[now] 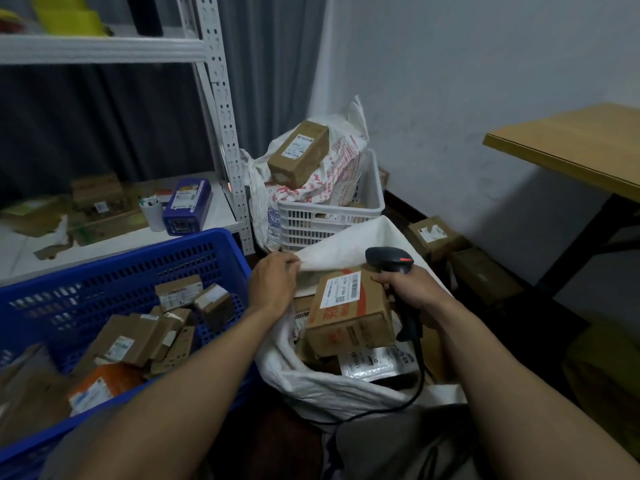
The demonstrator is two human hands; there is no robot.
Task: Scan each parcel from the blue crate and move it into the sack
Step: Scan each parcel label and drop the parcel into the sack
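Note:
The blue crate (pixel 207 258) stands at the lower left, holding several brown cardboard parcels (pixel 180 292). To its right is the open white sack (pixel 311 382). A brown parcel (pixel 349 317) with a white barcode label and red print lies on top of other parcels inside the sack. My left hand (pixel 273 282) pinches the sack's far rim. My right hand (pixel 408 289) grips a black corded barcode scanner (pixel 391 259) just right of that parcel, over the sack.
A white crate (pixel 332 216) behind the sack holds a printed bag with a brown box (pixel 299 152) on top. A white metal shelf (pixel 221 109) stands at left with a blue box (pixel 187 206). A wooden table (pixel 581 143) is at right; boxes (pixel 433 237) lie on the floor.

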